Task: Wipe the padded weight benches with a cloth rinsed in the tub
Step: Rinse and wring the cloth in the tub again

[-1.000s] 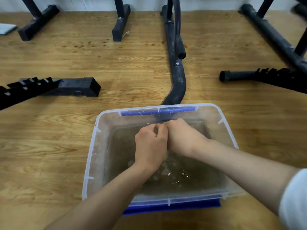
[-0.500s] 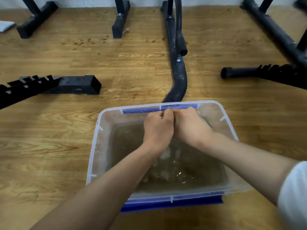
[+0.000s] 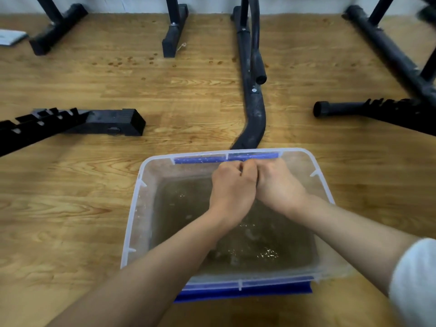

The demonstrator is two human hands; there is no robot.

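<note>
A clear plastic tub (image 3: 135, 208) with blue clip handles stands on the wooden floor, holding murky water (image 3: 181, 204). Above its far half, my left hand (image 3: 232, 192) and my right hand (image 3: 277, 185) are clenched into fists pressed knuckle to knuckle. The cloth is almost wholly hidden inside the two fists. Ripples and glints break the water just below the hands. No bench padding is in view, only black bench frames on the floor.
A curved black frame tube (image 3: 253, 114) runs from the wall to the tub's far rim. A notched black bar (image 3: 111, 122) lies at the left, another (image 3: 354, 109) at the right. Black frame feet (image 3: 174, 34) stand along the wall. Water spots dot the floor.
Both fists have risen out of the water and moved toward the tub's far rim, staying pressed together. The water below them keeps rippling.
</note>
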